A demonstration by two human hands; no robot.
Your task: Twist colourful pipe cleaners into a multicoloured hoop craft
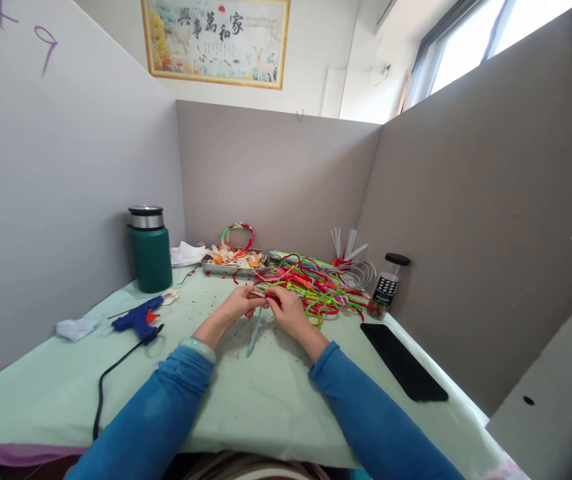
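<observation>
My left hand [239, 303] and my right hand [289, 310] meet over the middle of the table, fingertips pinched close together. From between them a light blue pipe cleaner [253, 339] hangs down toward the cloth. A small pale piece [259, 294] shows at the fingertips; its kind is too small to make out. Just behind my right hand lies a tangled heap of pipe cleaners [316, 283] in red, green, yellow and pink. Which fingers carry the blue strand is partly hidden.
A metal tray [233, 270] of orange and white pieces stands behind, with a colourful ring [237, 227] on it. At left are a blue glue gun [139, 319] with its cord and a green bottle [151, 257]. At right are a jar [389, 287] and a black phone-like slab [403, 362].
</observation>
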